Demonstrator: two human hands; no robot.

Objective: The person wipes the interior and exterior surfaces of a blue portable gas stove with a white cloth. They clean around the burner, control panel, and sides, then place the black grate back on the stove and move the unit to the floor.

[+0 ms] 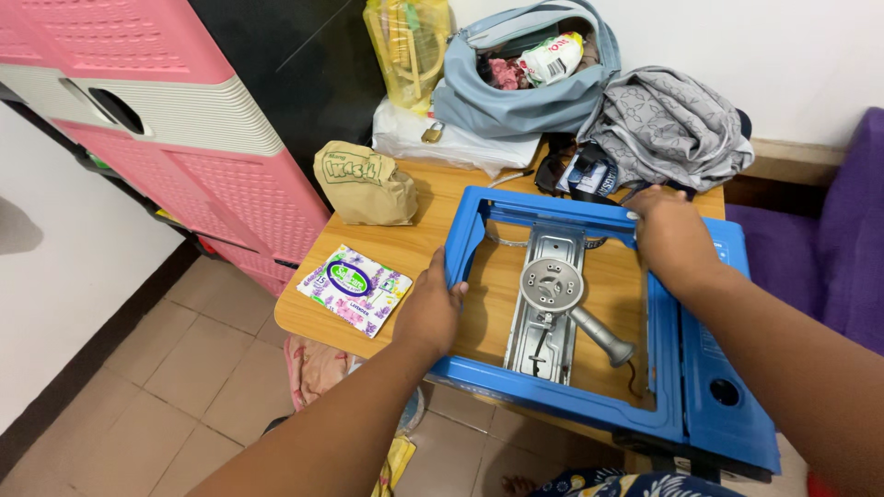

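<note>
A blue metal stove body (686, 368) lies on a small wooden table (433, 241), its top opening showing a grey burner base (551, 285) and a metal gas pipe (600, 337). My left hand (429, 311) grips the frame's left rail. At the far right corner of the opening, my right hand (670, 237) presses down on and holds the frame.
A brown paper bag (366, 182) and a flat floral sachet (354, 288) lie on the table's left part. At the back sit a blue bag (516, 101), a grey cloth (668, 124), a yellow plastic bag (410, 46). A pink drawer cabinet (198, 156) stands left, a purple seat (833, 248) right.
</note>
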